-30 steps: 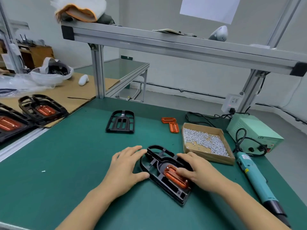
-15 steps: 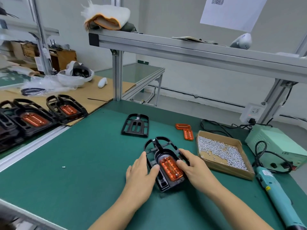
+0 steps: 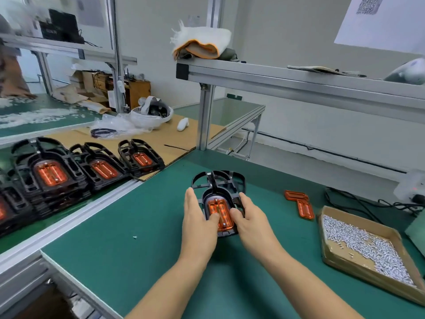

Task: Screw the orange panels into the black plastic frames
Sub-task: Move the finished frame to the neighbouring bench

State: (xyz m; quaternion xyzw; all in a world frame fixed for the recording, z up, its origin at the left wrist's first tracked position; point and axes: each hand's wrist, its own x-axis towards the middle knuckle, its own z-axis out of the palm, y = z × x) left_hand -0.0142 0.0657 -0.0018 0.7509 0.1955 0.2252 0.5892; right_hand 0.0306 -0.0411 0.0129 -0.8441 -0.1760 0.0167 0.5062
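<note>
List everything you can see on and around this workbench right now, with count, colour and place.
Frame with panel fitted: one, black with orange, mat centre, between both hands.
Loose panels: two, orange, mat right of centre.
Box of screws: one, brown cardboard, silvery screws, right edge.
Finished frames: several stacks, black with orange, left bench.
Stray screw: one, pale, mat left of the hands.
Mat: one, green, covering the bench.
Folded cloth: one, white and orange, on the overhead rail.
Cables: black, far right.
Left hand: on the frame's left side.
Right hand: on the frame's right side.
</note>
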